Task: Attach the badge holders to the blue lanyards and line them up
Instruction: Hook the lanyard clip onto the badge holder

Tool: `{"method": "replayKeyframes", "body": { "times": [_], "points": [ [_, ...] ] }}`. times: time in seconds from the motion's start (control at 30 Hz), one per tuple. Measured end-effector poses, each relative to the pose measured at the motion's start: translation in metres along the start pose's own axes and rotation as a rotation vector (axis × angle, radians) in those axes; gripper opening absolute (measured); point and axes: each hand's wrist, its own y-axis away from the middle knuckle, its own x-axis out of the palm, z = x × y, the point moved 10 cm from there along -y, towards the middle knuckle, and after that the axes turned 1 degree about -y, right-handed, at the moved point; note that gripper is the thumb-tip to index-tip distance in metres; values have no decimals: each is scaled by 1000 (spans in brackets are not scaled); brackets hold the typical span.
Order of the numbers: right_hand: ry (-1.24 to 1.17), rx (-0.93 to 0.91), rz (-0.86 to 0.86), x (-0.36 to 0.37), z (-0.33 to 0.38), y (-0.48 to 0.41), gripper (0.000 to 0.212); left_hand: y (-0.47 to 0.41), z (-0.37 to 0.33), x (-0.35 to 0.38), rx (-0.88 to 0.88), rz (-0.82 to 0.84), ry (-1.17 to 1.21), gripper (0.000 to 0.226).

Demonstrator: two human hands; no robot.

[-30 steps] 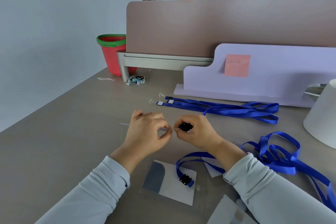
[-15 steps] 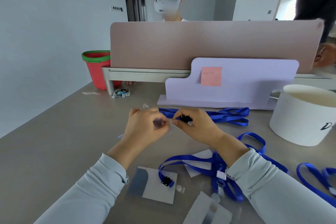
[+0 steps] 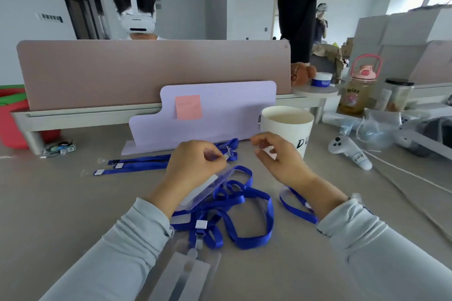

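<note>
My left hand point(image 3: 195, 168) pinches the top edge of a clear badge holder point(image 3: 208, 188), which slants down toward my wrist. My right hand point(image 3: 281, 161) hovers apart from it, to the right, with its fingers curled. A pale blur sits at its fingertips, and I cannot tell whether it holds anything. A tangled pile of blue lanyards point(image 3: 247, 203) lies under and between my hands. Two more blue lanyards point(image 3: 137, 165) lie straight, side by side, to the left. More clear badge holders point(image 3: 186, 273) lie near the table's front edge.
A white paper cup point(image 3: 288, 127) stands just behind my right hand, beside a lilac board point(image 3: 215, 115) with a pink note. A white controller point(image 3: 349, 151) and a cable point(image 3: 403, 176) lie to the right. Bottles and bags crowd the far right. People are beyond the divider point(image 3: 151, 71).
My hands have drawn apart. The right hand no longer grips the black lanyard clip. The view has swung up and to the right, which brings the cup and the lanyard pile closer.
</note>
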Motion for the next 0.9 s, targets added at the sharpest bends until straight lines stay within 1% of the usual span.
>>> {"method": "replayKeyframes", "body": {
  "times": [0.1, 0.23, 0.3, 0.37, 0.43, 0.47, 0.53, 0.63, 0.73, 0.8, 0.9],
  "points": [
    [103, 157, 18, -32, -43, 25, 18, -9, -24, 28, 24, 26, 8, 14],
    [277, 378, 76, -65, -90, 61, 29, -11, -54, 58, 77, 56, 2, 22],
    [426, 504, 130, -77, -108, 80, 42, -9, -61, 68, 88, 65, -16, 22],
    [546, 634, 202, -86, -121, 99, 66, -8, -64, 76, 87, 82, -17, 22],
    [558, 729, 268, -87, -128, 118, 89, -6, -65, 83, 87, 101, -11, 22],
    [532, 757, 299, -84, -131, 126, 97, -5, -65, 85, 81, 104, -5, 23],
    [485, 776, 365, -73, -133, 140, 104, -4, -63, 86, 66, 97, 17, 25],
    [502, 709, 406, -58, -130, 144, 103, -3, -58, 82, 41, 71, 39, 24],
    [450, 606, 387, -43, -120, 133, 93, -3, -57, 73, 39, 31, 49, 23],
    [436, 543, 403, -31, -115, 125, 80, -3, -56, 69, 37, 15, 69, 22],
    [441, 447, 411, -15, -106, 112, 49, -4, -55, 64, 40, 7, 90, 22]
  ]
}}
